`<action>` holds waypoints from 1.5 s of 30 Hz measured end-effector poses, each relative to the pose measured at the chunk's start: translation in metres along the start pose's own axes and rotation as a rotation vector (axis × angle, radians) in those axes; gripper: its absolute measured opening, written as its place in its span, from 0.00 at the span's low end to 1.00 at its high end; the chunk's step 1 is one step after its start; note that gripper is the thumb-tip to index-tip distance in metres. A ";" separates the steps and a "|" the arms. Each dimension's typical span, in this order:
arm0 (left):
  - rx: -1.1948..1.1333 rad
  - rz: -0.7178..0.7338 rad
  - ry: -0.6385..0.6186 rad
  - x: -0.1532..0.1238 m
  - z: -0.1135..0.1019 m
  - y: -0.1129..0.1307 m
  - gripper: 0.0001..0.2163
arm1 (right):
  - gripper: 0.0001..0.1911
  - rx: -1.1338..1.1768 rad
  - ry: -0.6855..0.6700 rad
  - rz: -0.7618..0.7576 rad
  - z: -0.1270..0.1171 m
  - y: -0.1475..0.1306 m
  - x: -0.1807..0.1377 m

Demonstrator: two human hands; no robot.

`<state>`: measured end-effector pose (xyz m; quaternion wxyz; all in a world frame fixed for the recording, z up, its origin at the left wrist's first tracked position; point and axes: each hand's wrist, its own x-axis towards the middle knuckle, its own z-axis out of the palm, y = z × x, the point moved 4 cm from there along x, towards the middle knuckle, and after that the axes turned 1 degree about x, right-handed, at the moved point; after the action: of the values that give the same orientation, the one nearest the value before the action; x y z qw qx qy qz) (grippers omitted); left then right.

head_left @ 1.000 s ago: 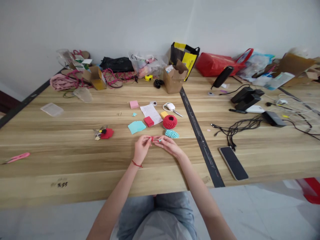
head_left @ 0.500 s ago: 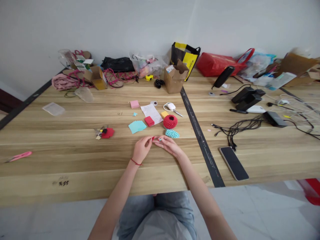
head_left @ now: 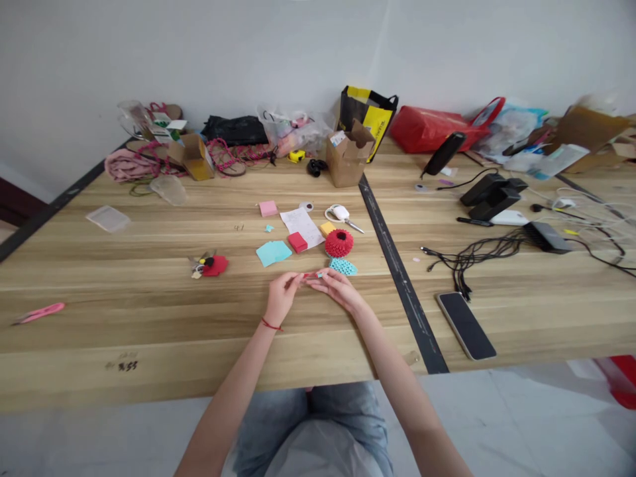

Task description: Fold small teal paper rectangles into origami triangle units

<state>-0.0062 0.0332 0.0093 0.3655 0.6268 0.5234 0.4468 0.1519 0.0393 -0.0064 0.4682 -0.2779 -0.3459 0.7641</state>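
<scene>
Red paper [head_left: 307, 275], seemingly unfinished, is pinched in the grip of left hand [head_left: 281, 294] and right hand [head_left: 338, 290], while a red ball [head_left: 339, 245] and turquoise form [head_left: 342, 266] look assembled and turquoise sheets [head_left: 273, 253] unfolded.

Phone [head_left: 467, 326]: right of my right hand [head_left: 338, 289]
Cables [head_left: 491, 244]: behind the phone
Sheet [head_left: 304, 224]: on the table [head_left: 149, 311], beyond my left hand [head_left: 281, 295]

This looks like a craft workspace: long wooden table [head_left: 173, 228], light-blue paper [head_left: 273, 253], pink-handled tool [head_left: 42, 313], black cables [head_left: 464, 255].
</scene>
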 end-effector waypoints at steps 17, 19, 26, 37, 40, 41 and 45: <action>-0.348 -0.148 -0.114 0.003 0.013 -0.008 0.12 | 0.11 -0.022 0.069 -0.016 -0.004 0.001 0.001; -0.350 -0.147 -0.106 0.003 0.013 -0.008 0.12 | 0.12 -0.021 0.086 -0.028 -0.006 0.001 0.001; -0.384 -0.173 -0.091 0.002 0.012 -0.005 0.12 | 0.15 -0.038 0.119 -0.033 -0.011 0.004 0.003; -0.298 -0.156 -0.170 0.002 0.009 0.002 0.13 | 0.13 -0.078 0.134 -0.026 -0.014 0.006 0.006; -0.369 -0.196 -0.205 0.002 0.010 0.003 0.12 | 0.12 -0.078 0.107 -0.027 -0.013 0.007 0.006; -0.400 -0.201 -0.216 0.002 0.011 0.003 0.11 | 0.12 -0.079 0.098 -0.025 -0.012 0.008 0.006; -0.515 -0.215 -0.228 0.001 0.013 0.002 0.10 | 0.13 -0.084 0.070 -0.008 -0.009 0.009 0.005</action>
<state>0.0073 0.0335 0.0070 0.6141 0.5007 0.4116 0.4503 0.1517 0.0437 -0.0199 0.4707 -0.3225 -0.3624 0.7370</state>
